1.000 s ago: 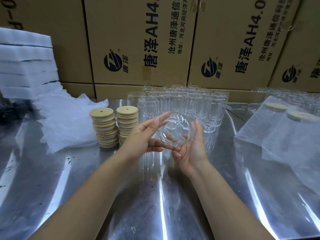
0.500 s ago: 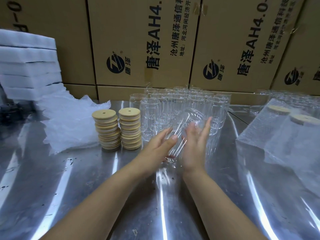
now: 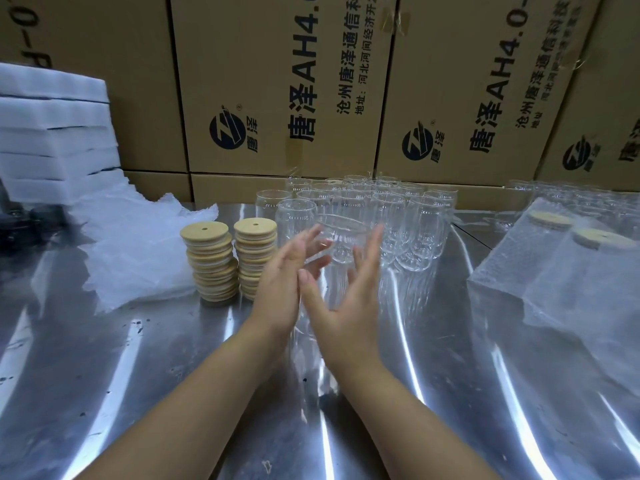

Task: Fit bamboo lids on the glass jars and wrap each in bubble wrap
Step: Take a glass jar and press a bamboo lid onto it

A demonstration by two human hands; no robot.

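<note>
While left hand (image 3: 280, 282) and right hand (image 3: 343, 306) flank an upright glass jar (image 3: 341, 237), fingers (image 3: 372, 247) straight and apart.

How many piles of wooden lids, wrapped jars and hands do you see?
Lid piles: 2
Wrapped jars: 2
Hands: 2, left hand and right hand
Total: 6
</note>
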